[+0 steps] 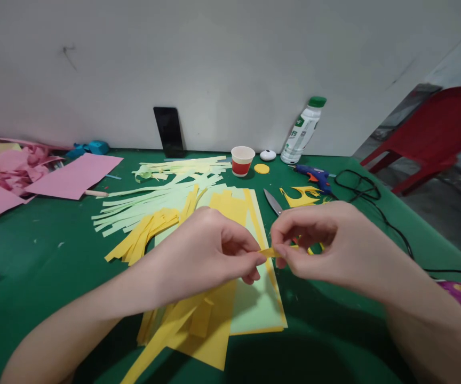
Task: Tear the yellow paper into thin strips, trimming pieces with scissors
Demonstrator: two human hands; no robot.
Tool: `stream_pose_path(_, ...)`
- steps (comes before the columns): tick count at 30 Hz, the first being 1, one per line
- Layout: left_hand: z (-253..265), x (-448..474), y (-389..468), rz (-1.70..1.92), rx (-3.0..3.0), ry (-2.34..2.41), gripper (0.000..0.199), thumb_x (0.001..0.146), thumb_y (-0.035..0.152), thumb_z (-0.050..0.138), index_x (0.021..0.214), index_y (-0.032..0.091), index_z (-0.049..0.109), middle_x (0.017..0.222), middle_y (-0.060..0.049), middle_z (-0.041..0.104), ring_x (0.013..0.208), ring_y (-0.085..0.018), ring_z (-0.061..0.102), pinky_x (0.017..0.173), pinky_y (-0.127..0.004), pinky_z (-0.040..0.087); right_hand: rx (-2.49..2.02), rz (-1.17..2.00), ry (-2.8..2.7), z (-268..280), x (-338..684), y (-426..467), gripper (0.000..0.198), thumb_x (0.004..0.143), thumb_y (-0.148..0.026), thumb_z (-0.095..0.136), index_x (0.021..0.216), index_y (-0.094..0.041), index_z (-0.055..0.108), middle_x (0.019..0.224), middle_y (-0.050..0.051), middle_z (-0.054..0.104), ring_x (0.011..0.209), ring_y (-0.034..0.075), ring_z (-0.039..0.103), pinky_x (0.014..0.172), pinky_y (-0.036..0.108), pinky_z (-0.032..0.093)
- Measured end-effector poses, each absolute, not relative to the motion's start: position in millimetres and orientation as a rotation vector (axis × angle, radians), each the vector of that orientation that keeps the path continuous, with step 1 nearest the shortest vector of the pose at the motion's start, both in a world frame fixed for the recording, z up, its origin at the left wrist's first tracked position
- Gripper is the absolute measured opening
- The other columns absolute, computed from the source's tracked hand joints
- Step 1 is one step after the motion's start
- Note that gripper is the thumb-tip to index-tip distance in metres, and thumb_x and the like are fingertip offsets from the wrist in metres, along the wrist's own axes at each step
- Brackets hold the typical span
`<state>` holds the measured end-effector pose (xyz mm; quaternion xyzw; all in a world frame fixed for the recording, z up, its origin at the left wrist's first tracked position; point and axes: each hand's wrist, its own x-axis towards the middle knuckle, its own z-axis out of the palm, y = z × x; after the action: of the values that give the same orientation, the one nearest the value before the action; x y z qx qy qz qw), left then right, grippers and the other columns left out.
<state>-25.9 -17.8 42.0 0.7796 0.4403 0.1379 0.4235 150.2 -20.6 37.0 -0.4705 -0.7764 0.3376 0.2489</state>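
Between my two hands a narrow yellow paper strip (269, 253) is held above the paper stack. My left hand (222, 248) pinches one end with thumb and fingers. The fingers of my right hand (314, 240) close on the other end. Under them lie yellow sheets (210, 341) and pale green paper (254, 314), with cut yellow strips (142, 234) fanned out at the left. Light green strips (122, 210) spread behind these. Just beyond my right hand, scissors (272, 201) show one blade; their handles are mostly hidden.
At the back stand a red and white paper cup (242, 162), a leaning bottle (303, 130) and a phone (169, 132). A blue glue gun (314, 177) with a black cord (390, 221) lies right, by yellow scraps (300, 197). Pink paper (74, 176) covers the far left.
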Motion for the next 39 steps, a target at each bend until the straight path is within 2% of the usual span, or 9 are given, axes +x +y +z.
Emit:
stream_pose_path(6, 46, -28, -16, 0.331, 1.818, 1.097, 0.02, 0.078, 0.023, 0.056, 0.064, 0.016, 0.069, 0.06, 0.004, 0.07, 0.054, -0.007, 0.063, 0.049, -0.01, 0.044, -1.432, 1.004, -2.117, 44, 172, -15, 0.009, 0.063, -0.017, 0.054, 0.055, -0.018, 0.057, 0.051, -0.003, 0.057, 0.044, 0.008, 0.049, 0.04, 0.018, 0.038)
stream_pose_path(11, 47, -31, -15, 0.382, 1.744, 1.112, 0.017, 0.075, 0.023, 0.057, 0.063, 0.018, 0.068, 0.06, 0.004, 0.07, 0.057, -0.009, 0.065, 0.053, -0.011, 0.048, -1.434, 0.841, -1.912, 47, 185, -7, 0.008, 0.063, -0.025, 0.064, 0.061, -0.018, 0.062, 0.049, -0.002, 0.057, 0.04, 0.008, 0.049, 0.036, 0.018, 0.039)
stream_pose_path(16, 40, -30, -14, 0.371, 1.676, 1.021, 0.018, 0.077, 0.025, 0.056, 0.068, 0.017, 0.069, 0.066, 0.001, 0.071, 0.061, -0.011, 0.066, 0.06, -0.015, 0.052, -1.232, 1.091, -2.116, 44, 173, -8, 0.011, 0.072, -0.031, 0.063, 0.072, -0.02, 0.066, 0.062, -0.001, 0.063, 0.046, 0.008, 0.053, 0.039, 0.017, 0.041)
stream_pose_path(20, 34, -31, -12, 0.388, 1.601, 0.928, 0.017, 0.077, 0.031, 0.059, 0.071, 0.019, 0.069, 0.068, 0.001, 0.072, 0.062, -0.011, 0.066, 0.06, -0.016, 0.053, -1.234, 1.244, -2.155, 43, 169, -8, 0.019, 0.075, -0.032, 0.061, 0.063, -0.018, 0.066, 0.053, 0.0, 0.06, 0.043, 0.008, 0.05, 0.036, 0.017, 0.037)
stream_pose_path(23, 34, -32, -11, 0.369, 1.509, 0.906, 0.014, 0.075, 0.03, 0.061, 0.072, 0.018, 0.069, 0.069, 0.001, 0.072, 0.064, -0.011, 0.067, 0.062, -0.017, 0.054, -1.258, 1.329, -2.086, 45, 172, -7, 0.019, 0.071, -0.034, 0.064, 0.062, -0.018, 0.067, 0.051, 0.0, 0.061, 0.04, 0.008, 0.05, 0.034, 0.017, 0.037)
stream_pose_path(27, 40, -31, -11, 0.408, 1.45, 0.94, 0.01, 0.073, 0.025, 0.064, 0.069, 0.017, 0.069, 0.066, 0.001, 0.072, 0.063, -0.011, 0.067, 0.064, -0.018, 0.055, -1.296, 1.279, -1.949, 44, 174, -6, 0.017, 0.066, -0.032, 0.07, 0.057, -0.019, 0.064, 0.044, -0.003, 0.056, 0.034, 0.006, 0.045, 0.032, 0.016, 0.036)
stream_pose_path(30, 43, -30, -11, 0.453, 1.442, 0.96, 0.01, 0.074, 0.023, 0.064, 0.068, 0.017, 0.069, 0.064, 0.002, 0.071, 0.062, -0.01, 0.066, 0.063, -0.017, 0.054, -1.214, 1.149, -1.869, 42, 175, -4, 0.02, 0.071, -0.032, 0.066, 0.057, -0.019, 0.062, 0.046, -0.004, 0.055, 0.038, 0.006, 0.048, 0.036, 0.016, 0.038)
stream_pose_path(34, 40, -29, -10, 0.52, 1.492, 0.966, 0.013, 0.076, 0.026, 0.062, 0.068, 0.017, 0.068, 0.064, 0.002, 0.07, 0.061, -0.009, 0.065, 0.061, -0.015, 0.053, -1.113, 1.1, -1.865, 41, 173, -4, 0.014, 0.075, -0.031, 0.062, 0.067, -0.02, 0.064, 0.055, -0.003, 0.057, 0.046, 0.006, 0.051, 0.04, 0.015, 0.04)
stream_pose_path(39, 35, -33, -8, 0.519, 1.58, 0.923, 0.015, 0.078, 0.03, 0.06, 0.073, 0.018, 0.068, 0.07, 0.002, 0.072, 0.067, -0.011, 0.066, 0.064, -0.017, 0.052, -1.152, 1.098, -1.884, 41, 166, -9, 0.014, 0.072, -0.027, 0.065, 0.062, -0.019, 0.061, 0.048, -0.004, 0.054, 0.039, 0.006, 0.048, 0.035, 0.016, 0.037)
